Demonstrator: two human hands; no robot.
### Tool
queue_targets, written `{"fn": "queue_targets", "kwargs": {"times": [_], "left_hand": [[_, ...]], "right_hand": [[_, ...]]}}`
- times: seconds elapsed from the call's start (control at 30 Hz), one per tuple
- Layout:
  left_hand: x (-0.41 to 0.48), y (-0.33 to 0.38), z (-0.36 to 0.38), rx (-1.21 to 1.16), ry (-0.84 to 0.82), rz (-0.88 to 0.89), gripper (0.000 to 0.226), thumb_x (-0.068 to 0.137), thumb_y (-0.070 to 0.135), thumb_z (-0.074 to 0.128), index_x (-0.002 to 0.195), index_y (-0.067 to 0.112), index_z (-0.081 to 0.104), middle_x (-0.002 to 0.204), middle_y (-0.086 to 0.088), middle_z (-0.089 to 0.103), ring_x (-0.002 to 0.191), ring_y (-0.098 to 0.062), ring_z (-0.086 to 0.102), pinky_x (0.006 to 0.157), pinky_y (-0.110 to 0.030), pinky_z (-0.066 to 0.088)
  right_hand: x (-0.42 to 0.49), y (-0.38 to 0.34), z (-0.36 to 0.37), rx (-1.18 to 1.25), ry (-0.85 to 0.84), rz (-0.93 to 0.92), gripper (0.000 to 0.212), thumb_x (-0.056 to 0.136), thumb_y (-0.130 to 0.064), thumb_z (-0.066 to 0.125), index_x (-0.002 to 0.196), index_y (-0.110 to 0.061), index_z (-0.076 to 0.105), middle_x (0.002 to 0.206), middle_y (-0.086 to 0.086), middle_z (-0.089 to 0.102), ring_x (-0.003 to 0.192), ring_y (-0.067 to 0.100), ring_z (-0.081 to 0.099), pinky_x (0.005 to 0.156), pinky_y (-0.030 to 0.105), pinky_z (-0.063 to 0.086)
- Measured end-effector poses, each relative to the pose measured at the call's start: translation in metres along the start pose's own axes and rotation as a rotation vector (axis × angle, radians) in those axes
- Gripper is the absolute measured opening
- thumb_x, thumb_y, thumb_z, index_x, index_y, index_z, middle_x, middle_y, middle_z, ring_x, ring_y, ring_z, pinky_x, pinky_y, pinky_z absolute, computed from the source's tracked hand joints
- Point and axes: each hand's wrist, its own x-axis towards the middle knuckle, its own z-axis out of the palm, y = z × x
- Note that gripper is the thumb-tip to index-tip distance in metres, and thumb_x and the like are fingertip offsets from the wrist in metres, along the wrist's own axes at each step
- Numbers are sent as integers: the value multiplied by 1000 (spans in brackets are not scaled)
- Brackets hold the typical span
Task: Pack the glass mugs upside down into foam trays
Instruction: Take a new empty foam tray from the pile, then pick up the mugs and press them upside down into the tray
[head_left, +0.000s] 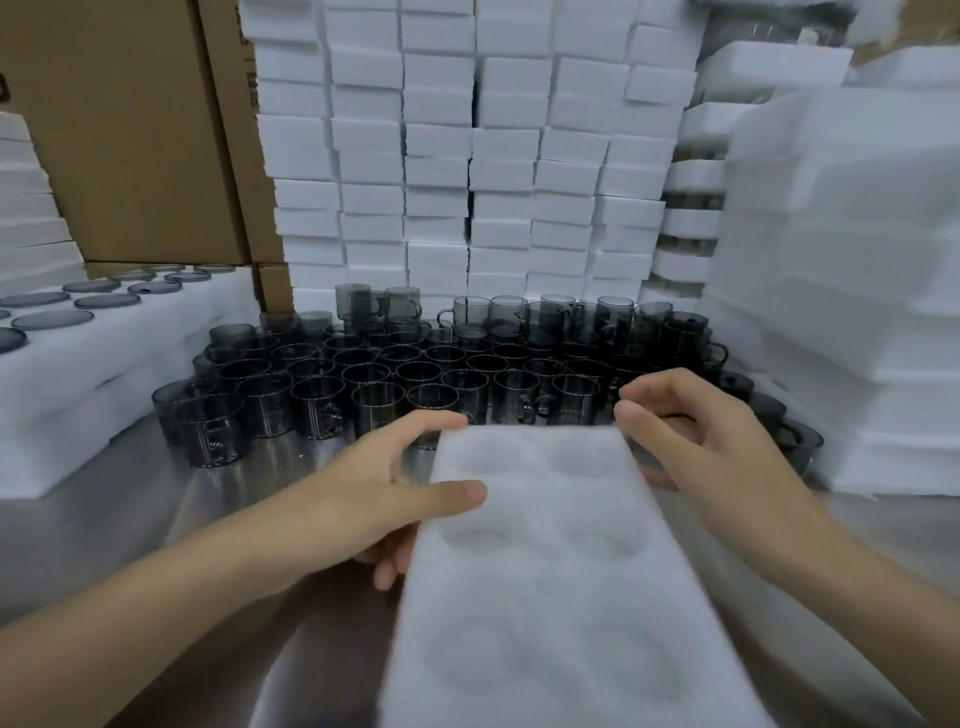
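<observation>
Tray (545, 551) between left hand (374, 499), right hand (701, 436); carton print (251, 88) seemingly unreadable.

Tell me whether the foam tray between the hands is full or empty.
Empty: the foam tray shows only bare round recesses; the glass mugs stand behind it.

A long white foam tray (545, 525) with two rows of round dips has nothing in it. The left hand (363, 488) and the right hand (711, 441) hold its far corners. Just behind it stand lots of dark grey see-through glass mugs (374, 400), mouths up and close together. Some at the back sit on top of others.
</observation>
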Motion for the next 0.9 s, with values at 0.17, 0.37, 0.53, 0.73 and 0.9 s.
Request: {"fn": "queue_targets", "kwargs": {"times": [0.17,0.37,0.53,0.73,0.9], "left_hand": [[2,-6,13,95,142,144,56,97,28,76,130,66,50,62,-15,73,44,-26,65,49,-28,54],[8,-16,18,115,277,288,21,94,52,74,113,47,70,46,1,56,40,-17,59,51,-23,53],[12,-17,17,27,297,281,38,83,70,65,114,47,70,62,-11,70,50,-32,67,47,-36,56],[12,-17,20,20,302,308,11,103,39,66,108,46,71,56,-10,66,44,-17,61,46,-18,45],[11,-17,21,22,310,343,19,105,28,64,103,45,73,50,-4,60,40,-7,51,46,-12,40]], "right_hand": [[5,12,-2,66,-66,44,7,102,-37,69,106,-40,74,112,-15,75,109,7,73,97,36,58],[17,15,-28,-789,37,-138,21,99,-40,63,120,-40,65,105,-22,65,98,4,61,84,37,55],[32,6,-72,-1247,42,236,32,95,-53,63,122,-37,57,99,-7,59,93,25,58,74,36,47],[38,12,-85,-1188,35,298,36,91,-28,72,125,-33,60,101,-4,56,89,26,54,72,36,44],[41,18,-92,-1140,-41,368,43,93,-16,66,133,-30,61,115,8,66,101,34,65,88,43,58]]}}
